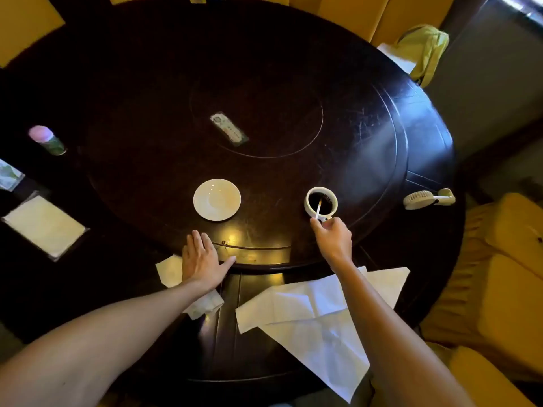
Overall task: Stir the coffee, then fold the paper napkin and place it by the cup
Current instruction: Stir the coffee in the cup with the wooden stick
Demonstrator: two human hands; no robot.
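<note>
Dark round table [367, 118]; cup [321, 203] of coffee right of saucer [216, 199]; right hand [333, 236] pinching stirrer [318, 207] dipped in it; left hand [202, 261] flat, holding nothing; stirring underway; next, unfolded napkin [308, 312] at near edge wants folding.

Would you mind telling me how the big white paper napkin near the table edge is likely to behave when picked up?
The paper napkin is probably floppy: it lies creased with a corner hanging past the table edge. It looks thin and light, so it should drape and perhaps tear easily.
</note>
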